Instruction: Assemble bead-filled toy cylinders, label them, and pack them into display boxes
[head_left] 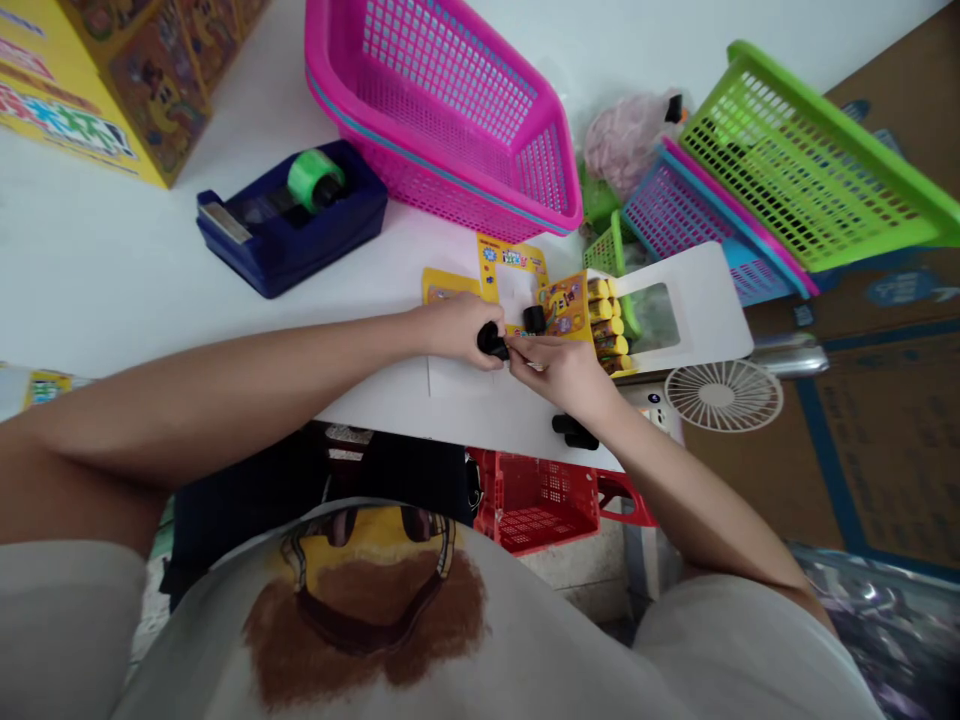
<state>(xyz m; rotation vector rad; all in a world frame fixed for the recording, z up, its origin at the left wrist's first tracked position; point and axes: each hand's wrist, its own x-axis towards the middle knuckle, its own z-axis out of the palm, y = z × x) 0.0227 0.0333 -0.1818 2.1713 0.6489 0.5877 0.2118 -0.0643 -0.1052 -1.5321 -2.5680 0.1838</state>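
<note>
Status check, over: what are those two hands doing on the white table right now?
Left hand gripping small black piece. Right hand pinching at it beside yellow glue-stick pack. Two more black pieces lie near right wrist. Nothing blocking.

White tabletop, hot pink mesh basket, lime green basket, navy tape dispenser with a green roll, yellow printed box, red crate.
</note>
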